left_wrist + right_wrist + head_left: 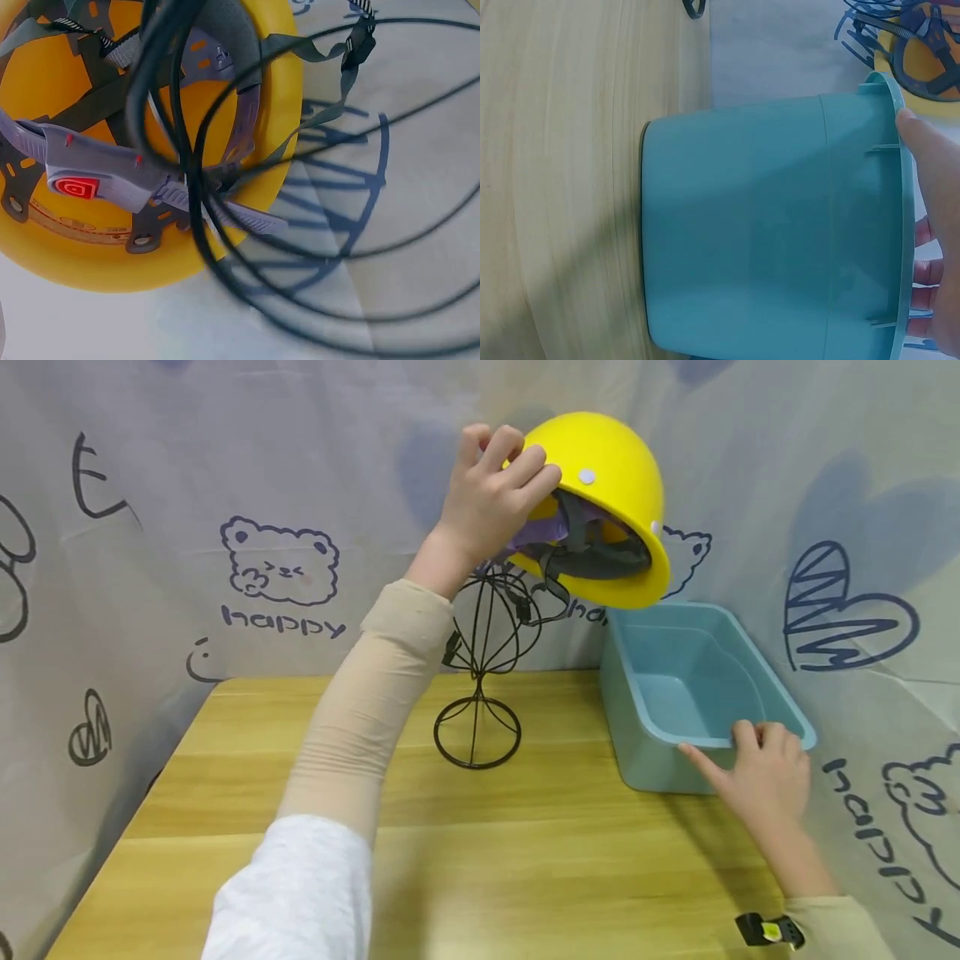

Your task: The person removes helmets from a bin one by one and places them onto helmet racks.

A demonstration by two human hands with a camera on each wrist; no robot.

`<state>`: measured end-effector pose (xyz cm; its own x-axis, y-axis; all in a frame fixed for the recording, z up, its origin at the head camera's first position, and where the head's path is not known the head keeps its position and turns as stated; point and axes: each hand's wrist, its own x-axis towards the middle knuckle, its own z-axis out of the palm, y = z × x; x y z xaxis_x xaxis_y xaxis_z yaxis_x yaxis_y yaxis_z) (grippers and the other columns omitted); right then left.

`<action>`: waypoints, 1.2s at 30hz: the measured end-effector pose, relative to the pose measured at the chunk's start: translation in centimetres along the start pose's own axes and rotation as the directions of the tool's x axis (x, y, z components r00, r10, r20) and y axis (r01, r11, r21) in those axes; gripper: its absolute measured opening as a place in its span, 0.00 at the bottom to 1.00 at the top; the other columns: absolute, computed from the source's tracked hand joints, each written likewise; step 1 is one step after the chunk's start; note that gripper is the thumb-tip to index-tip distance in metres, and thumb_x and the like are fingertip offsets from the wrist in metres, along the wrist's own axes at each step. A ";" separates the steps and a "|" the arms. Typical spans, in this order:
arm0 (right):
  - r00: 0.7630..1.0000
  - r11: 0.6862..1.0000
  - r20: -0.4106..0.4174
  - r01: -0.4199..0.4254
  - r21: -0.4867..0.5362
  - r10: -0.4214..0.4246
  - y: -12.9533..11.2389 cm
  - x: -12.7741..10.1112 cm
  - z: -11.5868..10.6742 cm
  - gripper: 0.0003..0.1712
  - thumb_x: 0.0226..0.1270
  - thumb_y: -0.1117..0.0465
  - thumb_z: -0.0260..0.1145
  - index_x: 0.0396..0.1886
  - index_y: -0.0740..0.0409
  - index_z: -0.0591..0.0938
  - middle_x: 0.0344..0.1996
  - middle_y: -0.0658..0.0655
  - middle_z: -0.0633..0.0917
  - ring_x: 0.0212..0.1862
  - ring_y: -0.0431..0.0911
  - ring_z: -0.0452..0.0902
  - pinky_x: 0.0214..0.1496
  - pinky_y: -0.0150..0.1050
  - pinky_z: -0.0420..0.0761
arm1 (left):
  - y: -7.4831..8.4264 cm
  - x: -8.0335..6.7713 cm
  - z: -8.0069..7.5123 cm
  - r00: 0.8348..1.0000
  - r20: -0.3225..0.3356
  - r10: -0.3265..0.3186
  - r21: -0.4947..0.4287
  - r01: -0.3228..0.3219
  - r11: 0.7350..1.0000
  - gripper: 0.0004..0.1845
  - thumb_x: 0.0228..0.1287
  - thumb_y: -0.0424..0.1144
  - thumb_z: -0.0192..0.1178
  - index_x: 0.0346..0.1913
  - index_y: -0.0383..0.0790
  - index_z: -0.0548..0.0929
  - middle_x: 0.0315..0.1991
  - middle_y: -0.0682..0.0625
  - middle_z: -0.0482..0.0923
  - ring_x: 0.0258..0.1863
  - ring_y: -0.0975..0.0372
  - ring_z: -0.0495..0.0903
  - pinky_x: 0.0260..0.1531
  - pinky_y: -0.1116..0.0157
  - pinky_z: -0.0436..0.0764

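Observation:
My left hand (497, 489) grips the brim of a yellow safety helmet (618, 456), held tilted above and right of a black wire head-shaped stand (480, 673). The helmet's open underside shows a grey and purple harness with dangling chin straps (556, 583). In the left wrist view, blurred wires of the stand (196, 176) cross in front of the helmet (112, 277), and a red button (77, 187) marks its headband. My right hand (768, 777) holds the near rim of a teal plastic bin (637, 760), fingers over the rim and thumb along it.
The stand and bin rest on a wood-grain table (540, 860). A pale cloth (360, 460) with drawn bears, hearts and lettering hangs behind and around the sides. The right wrist carries a black band (770, 931).

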<state>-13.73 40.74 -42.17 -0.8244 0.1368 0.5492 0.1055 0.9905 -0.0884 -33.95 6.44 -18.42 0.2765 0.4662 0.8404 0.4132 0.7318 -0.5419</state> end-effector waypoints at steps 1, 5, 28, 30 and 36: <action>1.000 1.000 0.000 -0.005 0.000 0.005 0.1 0.1 -0.1 0.42 0.48 0.30 0.69 0.38 0.62 0.67 0.34 0.66 0.67 0.35 0.63 0.63 0.32 0.55 0.63 | -0.2 0.0 -0.2 1.000 -0.002 -0.005 -0.008 0.005 1.000 0.12 0.71 0.25 0.48 0.32 0.44 0.73 0.28 0.51 0.69 0.36 0.57 0.66 0.43 0.55 0.57; 1.000 1.000 0.017 -0.025 0.005 0.025 0.1 0.3 -0.3 0.42 0.49 0.30 0.68 0.39 0.62 0.67 0.36 0.67 0.66 0.37 0.63 0.62 0.34 0.56 0.63 | -1.2 -0.4 -1.0 1.000 -0.013 -0.023 -0.043 0.022 0.999 0.13 0.71 0.25 0.46 0.31 0.43 0.74 0.27 0.50 0.69 0.37 0.56 0.67 0.43 0.54 0.59; 0.994 0.999 0.092 -0.055 -0.001 0.054 0.3 0.2 -0.5 0.42 0.54 0.28 0.63 0.41 0.63 0.66 0.36 0.67 0.65 0.39 0.64 0.60 0.38 0.57 0.63 | -1.7 -9.0 -4.9 0.998 -0.061 -0.035 -0.093 0.029 0.995 0.08 0.58 0.24 0.61 0.30 0.40 0.77 0.25 0.50 0.72 0.34 0.56 0.69 0.41 0.54 0.63; 0.994 0.998 0.096 -0.055 -0.003 0.055 0.3 0.3 -0.5 0.42 0.54 0.28 0.63 0.41 0.63 0.66 0.36 0.68 0.64 0.39 0.64 0.60 0.38 0.57 0.62 | -1.4 -10.0 -5.3 0.997 -0.066 -0.037 -0.088 0.031 0.996 0.09 0.56 0.23 0.62 0.30 0.41 0.78 0.25 0.50 0.73 0.34 0.56 0.70 0.40 0.54 0.63; 0.996 0.999 0.075 -0.040 -0.018 0.041 0.3 0.3 -0.4 0.42 0.54 0.28 0.64 0.39 0.64 0.65 0.35 0.68 0.65 0.38 0.64 0.61 0.37 0.56 0.62 | -0.3 -12.9 -6.3 0.998 -0.071 -0.003 -0.097 -0.004 0.995 0.09 0.52 0.25 0.66 0.30 0.40 0.79 0.26 0.51 0.73 0.33 0.56 0.70 0.38 0.54 0.62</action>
<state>-13.73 41.07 -41.74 -0.8589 0.1759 0.4810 0.1482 0.9844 -0.0952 -32.16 -2.87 -29.14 0.3359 0.4281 0.8390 0.4939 0.6784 -0.5439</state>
